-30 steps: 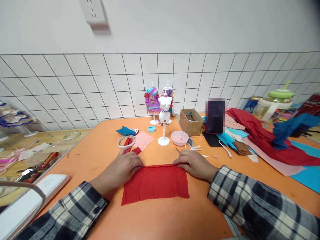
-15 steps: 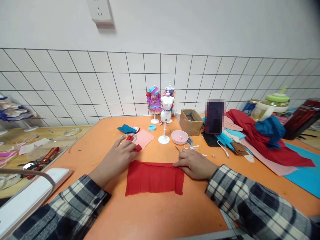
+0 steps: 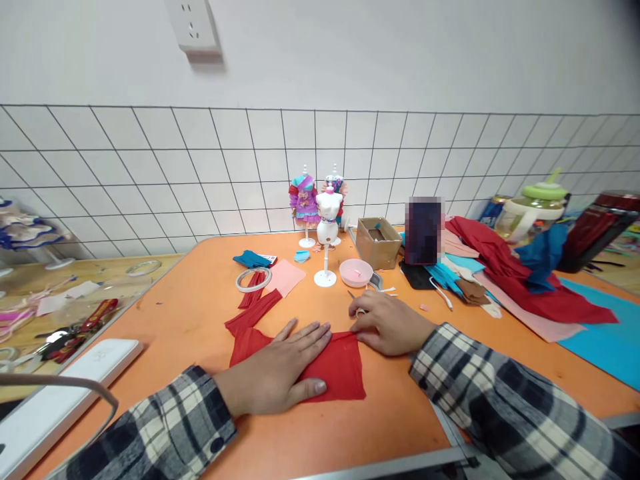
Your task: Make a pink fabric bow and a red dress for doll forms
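A rectangle of red cloth (image 3: 345, 373) lies on the orange table, its upper edge folded over in a narrow strip. Flat across the left and middle of it rests my left hand (image 3: 280, 373), palm down, fingers stretched out. At the cloth's upper right corner, my right hand (image 3: 393, 323) pinches the edge between thumb and fingers. By its fingers shows a thin pointed metal tip (image 3: 351, 294) with a pale loop, mostly covered; I cannot tell whether the hand holds it. A narrow red strip (image 3: 254, 312) lies at the cloth's upper left.
Beyond the cloth stand a bare white dress form (image 3: 327, 213), a pink bowl (image 3: 356, 272) and a cardboard box (image 3: 377, 250). A roll of clear tape (image 3: 253, 280) lies at the left. Fabric pieces (image 3: 530, 287) are heaped at the right; a white power strip (image 3: 70, 393) lies at the left edge.
My left hand has moved from the tape and red strip, right and nearer, to lie flat on the cloth. The right hand stays at the corner. The view has shifted slightly.
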`<state>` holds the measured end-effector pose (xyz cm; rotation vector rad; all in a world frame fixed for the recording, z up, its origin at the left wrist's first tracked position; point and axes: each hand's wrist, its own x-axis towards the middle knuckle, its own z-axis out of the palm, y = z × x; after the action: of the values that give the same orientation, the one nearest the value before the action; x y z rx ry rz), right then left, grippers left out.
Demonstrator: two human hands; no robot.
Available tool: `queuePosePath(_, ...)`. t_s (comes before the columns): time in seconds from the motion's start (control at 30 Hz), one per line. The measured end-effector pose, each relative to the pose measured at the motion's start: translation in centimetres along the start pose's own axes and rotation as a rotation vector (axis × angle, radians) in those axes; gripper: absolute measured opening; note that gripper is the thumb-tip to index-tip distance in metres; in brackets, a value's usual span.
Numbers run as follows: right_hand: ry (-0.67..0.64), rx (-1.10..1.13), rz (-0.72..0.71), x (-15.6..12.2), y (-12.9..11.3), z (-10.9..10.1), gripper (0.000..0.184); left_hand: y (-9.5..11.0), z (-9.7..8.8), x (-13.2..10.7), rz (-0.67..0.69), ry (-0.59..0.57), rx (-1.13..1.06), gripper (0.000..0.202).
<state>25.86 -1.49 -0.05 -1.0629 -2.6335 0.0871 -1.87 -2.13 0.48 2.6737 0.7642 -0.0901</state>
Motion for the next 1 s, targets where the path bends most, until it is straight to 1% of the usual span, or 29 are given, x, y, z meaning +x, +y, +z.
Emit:
queuePosePath(0.07, 0.048, 0.001, 0.015, -0.1, 0.1, -0.4, 0.015, -0.1, -0.1, -0.1, 0.005, 0.008, -0.008, 0.072)
queuePosePath(0.13, 0.109, -0.002, 0.045, 0.1, -0.3, -0.3, 0.017, -0.1, 0.0, -0.1, 0.021, 0.014, -0.011, 0.073)
queuePosePath(0.2, 0.164, 0.011, 0.106, 0.7, -1.1, 0.3, 0.021, -0.1, 0.2, 0.0, 0.025, 0.010, 0.000, 0.074)
queuePosePath(0.27, 0.188, 0.049, 0.203, 1.4, -2.0, 1.2, 0.020, -0.1, 0.4, 0.0, 0.017, -0.002, 0.015, 0.076)
queuePosePath(0.33, 0.184, 0.076, 0.309, 2.0, -2.6, 2.1, 0.015, -0.1, 0.5, 0.0, 0.014, -0.005, 0.025, 0.076)
queuePosePath(0.4, 0.146, 0.078, 0.361, 2.2, -2.7, 2.6, 0.020, -0.1, 0.4, 0.1, 0.022, 0.003, 0.028, 0.075)
queuePosePath(0.47, 0.089, 0.075, 0.370, 2.1, -2.3, 2.8, 0.028, -0.1, 0.4, 0.1, 0.029, 0.015, 0.032, 0.074)
queuePosePath(0.57, 0.022, 0.157, 0.362, 1.7, -1.5, 2.6, 0.025, -0.1, 0.5, 0.1, 0.029, 0.020, 0.041, 0.075)
queuePosePath(0.67, 0.031, 0.224, 0.363, 1.6, -1.3, 2.5, 0.015, 0.0, 0.8, 0.2, 0.026, 0.017, 0.066, 0.076)
queuePosePath(0.77, 0.039, 0.171, 0.403, 1.8, -1.6, 2.7, 0.016, -0.1, 0.9, 0.2, 0.037, 0.025, 0.118, 0.077)
queuePosePath(0.83, 0.022, 0.172, 0.407, 1.8, -1.7, 2.6, 0.018, -0.4, 0.6, 0.2, 0.029, 0.087, 0.145, 0.074)
queuePosePath(0.9, 0.033, 0.217, 0.384, 1.7, -1.7, 2.2, 0.015, -1.2, -0.1, 0.0, -0.045, 0.243, 0.146, 0.065)
queuePosePath(0.97, 0.055, 0.285, 0.334, 1.6, -1.8, 1.7, 0.011, -2.0, -1.0, -0.3, -0.175, 0.431, 0.109, 0.056)
queuePosePath(1.0, 0.060, 0.319, 0.300, 1.6, -1.9, 1.4, 0.009, -2.4, -1.5, -0.4, -0.233, 0.493, 0.074, 0.054)
